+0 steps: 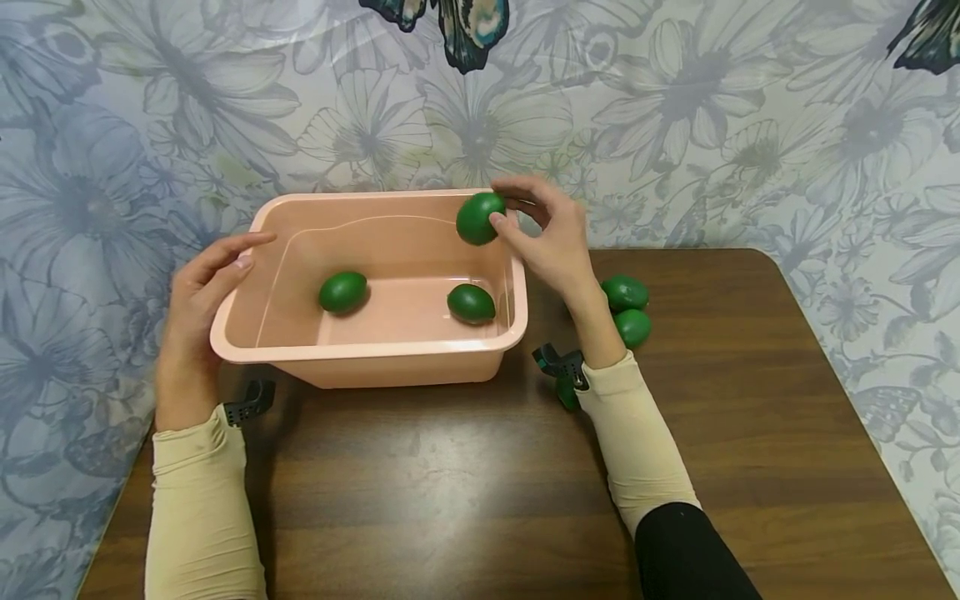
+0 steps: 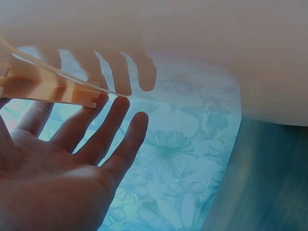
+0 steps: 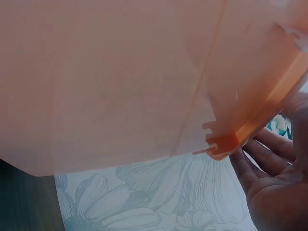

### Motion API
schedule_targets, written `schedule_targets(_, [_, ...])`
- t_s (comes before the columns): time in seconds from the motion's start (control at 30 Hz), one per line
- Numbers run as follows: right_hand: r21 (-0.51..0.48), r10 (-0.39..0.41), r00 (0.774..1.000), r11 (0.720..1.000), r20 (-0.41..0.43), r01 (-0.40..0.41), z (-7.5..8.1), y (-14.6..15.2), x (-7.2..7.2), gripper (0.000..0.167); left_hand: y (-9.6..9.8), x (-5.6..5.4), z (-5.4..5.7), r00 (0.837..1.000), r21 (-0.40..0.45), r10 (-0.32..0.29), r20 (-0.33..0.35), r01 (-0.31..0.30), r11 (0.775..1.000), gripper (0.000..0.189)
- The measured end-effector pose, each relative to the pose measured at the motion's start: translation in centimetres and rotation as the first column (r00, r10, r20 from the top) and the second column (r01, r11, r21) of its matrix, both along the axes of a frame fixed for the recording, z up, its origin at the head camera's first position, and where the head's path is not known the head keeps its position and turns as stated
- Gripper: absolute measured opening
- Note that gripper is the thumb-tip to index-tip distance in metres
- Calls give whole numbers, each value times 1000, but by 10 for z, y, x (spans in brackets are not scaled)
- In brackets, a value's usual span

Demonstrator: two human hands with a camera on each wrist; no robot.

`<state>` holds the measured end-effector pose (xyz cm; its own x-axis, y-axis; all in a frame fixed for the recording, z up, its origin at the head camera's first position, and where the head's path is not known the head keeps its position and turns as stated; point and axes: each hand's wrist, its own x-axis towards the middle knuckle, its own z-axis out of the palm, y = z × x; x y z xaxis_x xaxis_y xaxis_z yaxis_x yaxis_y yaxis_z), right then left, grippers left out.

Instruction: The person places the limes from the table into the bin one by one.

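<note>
A peach plastic bin (image 1: 390, 367) is tilted with its open side toward the head camera. My left hand (image 1: 206, 287) grips its left rim; in the left wrist view, the fingers (image 2: 108, 126) reach along the outside under the rim. At the bin's back right corner, my right hand (image 1: 551, 229) pinches a green lime (image 1: 480, 218) between thumb and fingers, over the inside edge. The right wrist view has this hand (image 3: 276, 178) beside the rim, with the lime hidden. Inside the bin lie a left lime (image 1: 342, 292) and a right lime (image 1: 471, 303).
Beyond my right forearm, two more limes, a back one (image 1: 626, 293) and a front one (image 1: 633, 328), lie on the brown wooden table (image 1: 435, 492). Another lime (image 1: 567, 395) shows partly behind the right wrist strap (image 1: 562, 365). Flower-patterned wall covering (image 1: 675, 125) rises behind the table.
</note>
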<state>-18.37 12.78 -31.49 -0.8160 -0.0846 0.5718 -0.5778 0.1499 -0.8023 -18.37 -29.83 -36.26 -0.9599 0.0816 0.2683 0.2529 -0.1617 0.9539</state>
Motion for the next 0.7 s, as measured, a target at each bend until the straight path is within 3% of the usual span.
schedule_targets(0.7, [-16, 36, 999, 999, 36, -35, -2, 10, 1, 28, -1, -1, 0, 1000, 5, 8, 23, -8, 1000, 39])
